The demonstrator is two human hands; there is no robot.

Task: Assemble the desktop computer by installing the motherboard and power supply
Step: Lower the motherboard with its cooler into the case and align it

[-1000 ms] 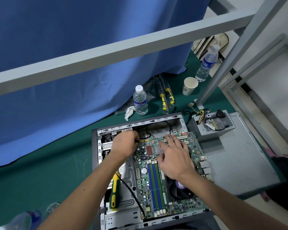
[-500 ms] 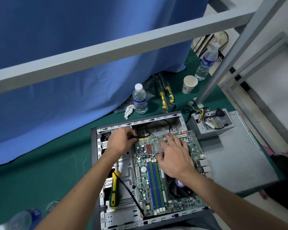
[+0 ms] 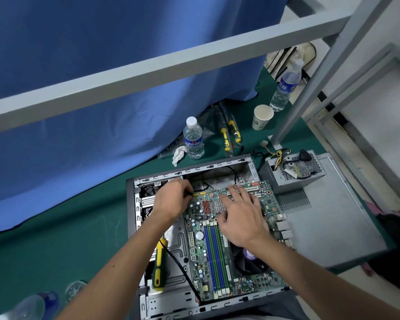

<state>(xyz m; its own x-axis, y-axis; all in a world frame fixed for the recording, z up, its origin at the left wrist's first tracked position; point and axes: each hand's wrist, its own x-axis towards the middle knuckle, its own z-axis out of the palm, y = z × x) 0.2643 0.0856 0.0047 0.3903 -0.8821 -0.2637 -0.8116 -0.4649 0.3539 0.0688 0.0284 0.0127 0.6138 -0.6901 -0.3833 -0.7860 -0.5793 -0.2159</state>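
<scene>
Motherboard: the green motherboard (image 3: 219, 245) is lying inside the open computer case (image 3: 134, 204) at lower centre of the frame, its port blocks facing the right wall.
Right hand: the right hand (image 3: 240, 215) is resting on the upper half of the board, fingers spread and nearly straight, pressing down and gripping nothing.
Left hand: the left hand (image 3: 171, 199) is sitting at the board's upper left corner with fingers curled; it seems to be pinching a black cable (image 3: 183, 271) or its plug, though the knuckles are covering the fingertips.
Power supply: the grey power supply (image 3: 293, 172) is standing outside the case, just to its upper right, on the detached side panel (image 3: 328, 220), its wire bundle trailing loose.
Progress: the board is looking seated but not visibly screwed down; the bay along the case's top edge is showing only loose cables, so the power supply step is judged still ahead.
Tools: a green-and-yellow screwdriver (image 3: 159, 266) is lying in the case left of the board; two more yellow-handled ones (image 3: 231, 135) are lying on the green mat above the case.
Surroundings: a water bottle (image 3: 193, 139) and a paper cup (image 3: 261, 117) are standing further up; a second bottle (image 3: 285, 88) is at upper right.
Hidden: the CPU cooler is mostly under the right forearm; mounting screws are too small to confirm; the case's lower edge is being cut off by the frame.
</scene>
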